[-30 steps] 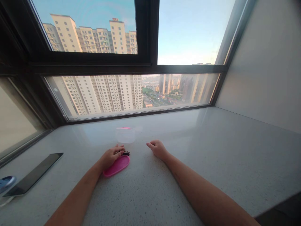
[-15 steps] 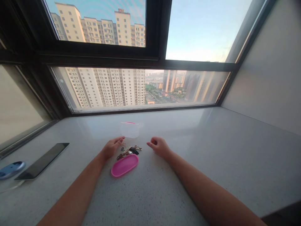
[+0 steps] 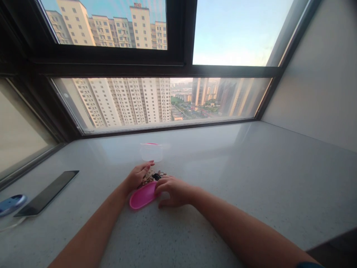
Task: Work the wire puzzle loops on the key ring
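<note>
Speckled grey stone windowsill (image 3: 251,178) | flat pink oval plastic lid (image 3: 141,195) lay between both hands, long axis slanting up-right | right hand (image 3: 174,191) nearer, fingers half-spread touching its right end | left hand (image 3: 138,175) loosely curled on small dark metal trinkets (image 3: 153,175) just behind.

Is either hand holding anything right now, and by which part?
Nothing is lifted. The right hand rests on the pink lid's right edge; the left hand touches the keys.
</note>
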`<state>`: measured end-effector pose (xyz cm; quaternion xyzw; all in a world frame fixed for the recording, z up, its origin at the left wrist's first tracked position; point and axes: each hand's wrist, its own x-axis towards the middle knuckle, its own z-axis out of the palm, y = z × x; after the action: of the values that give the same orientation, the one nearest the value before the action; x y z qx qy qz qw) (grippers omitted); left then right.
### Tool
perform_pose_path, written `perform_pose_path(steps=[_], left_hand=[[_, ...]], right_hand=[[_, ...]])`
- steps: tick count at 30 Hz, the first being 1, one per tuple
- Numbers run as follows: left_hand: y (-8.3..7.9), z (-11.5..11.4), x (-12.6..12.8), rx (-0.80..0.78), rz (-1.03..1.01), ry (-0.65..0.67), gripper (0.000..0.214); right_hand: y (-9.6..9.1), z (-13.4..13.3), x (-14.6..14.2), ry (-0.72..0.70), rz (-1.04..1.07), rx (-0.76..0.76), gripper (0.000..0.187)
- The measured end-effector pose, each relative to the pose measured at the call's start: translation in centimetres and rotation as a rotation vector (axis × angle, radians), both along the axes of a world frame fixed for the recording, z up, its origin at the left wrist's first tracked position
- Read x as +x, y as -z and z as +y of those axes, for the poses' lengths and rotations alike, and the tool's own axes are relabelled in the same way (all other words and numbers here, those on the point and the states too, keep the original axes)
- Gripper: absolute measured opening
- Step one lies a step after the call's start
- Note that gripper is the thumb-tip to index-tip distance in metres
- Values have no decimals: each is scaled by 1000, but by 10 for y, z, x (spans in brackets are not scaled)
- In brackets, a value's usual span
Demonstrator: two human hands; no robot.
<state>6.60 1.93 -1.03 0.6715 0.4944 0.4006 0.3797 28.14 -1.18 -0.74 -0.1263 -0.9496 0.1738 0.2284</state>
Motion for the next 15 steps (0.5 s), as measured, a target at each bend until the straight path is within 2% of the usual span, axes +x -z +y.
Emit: perform_pose_path(steps=[3, 8, 15], left_hand=[[2, 0, 1, -12, 33, 0, 49], [3, -1, 6, -33, 73, 57, 48], [5, -3, 11, -21, 76, 116, 45]], right_hand=[[0, 0, 4, 34, -14, 12, 21], [-5, -4, 11, 123, 16, -62, 16], [-2, 8, 17, 362, 241, -116, 18]])
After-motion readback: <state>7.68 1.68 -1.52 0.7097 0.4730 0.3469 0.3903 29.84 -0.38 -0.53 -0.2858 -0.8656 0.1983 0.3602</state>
